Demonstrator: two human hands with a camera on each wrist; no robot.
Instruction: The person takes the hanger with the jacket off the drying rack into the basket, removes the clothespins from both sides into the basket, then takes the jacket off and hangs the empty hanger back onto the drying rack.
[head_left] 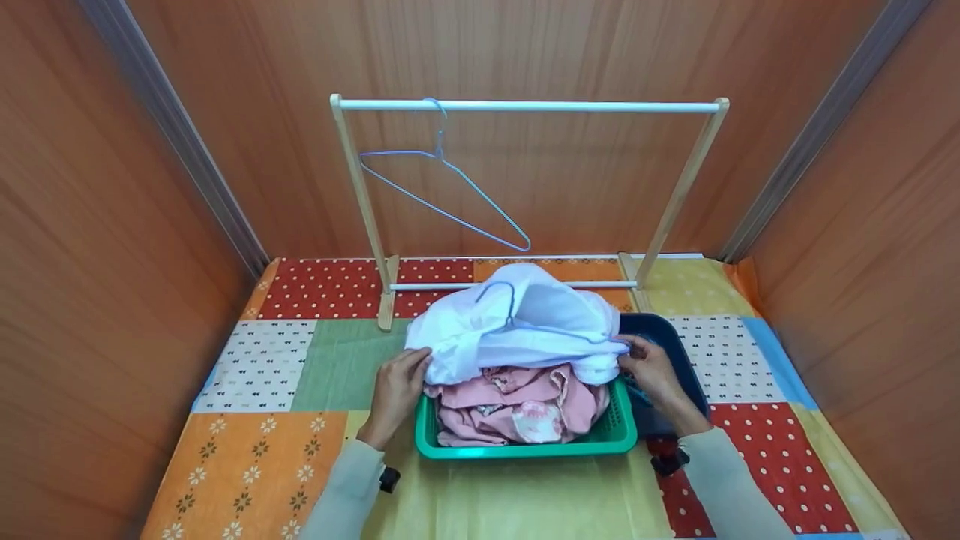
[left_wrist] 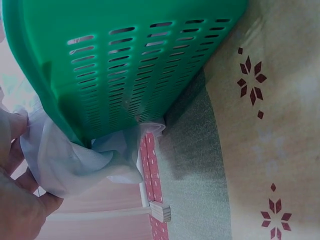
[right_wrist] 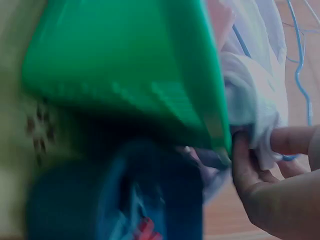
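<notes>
A white garment lies bunched across the back of a green basket, with the hook of a blue wire hanger standing out of it. My left hand pinches the garment's left edge; in the left wrist view the cloth passes between thumb and fingers beside the basket wall. At the right end, my right hand pinches the white cloth together with the hanger's tip. In the right wrist view, thumb and fingers close on the cloth. Pink floral clothing fills the basket below.
Behind stands a wooden rack with a white rod, where another blue wire hanger hangs towards the left. A dark blue basket sits right of the green one, holding blue and red items. Patchwork cloth covers the table; wooden panels surround it.
</notes>
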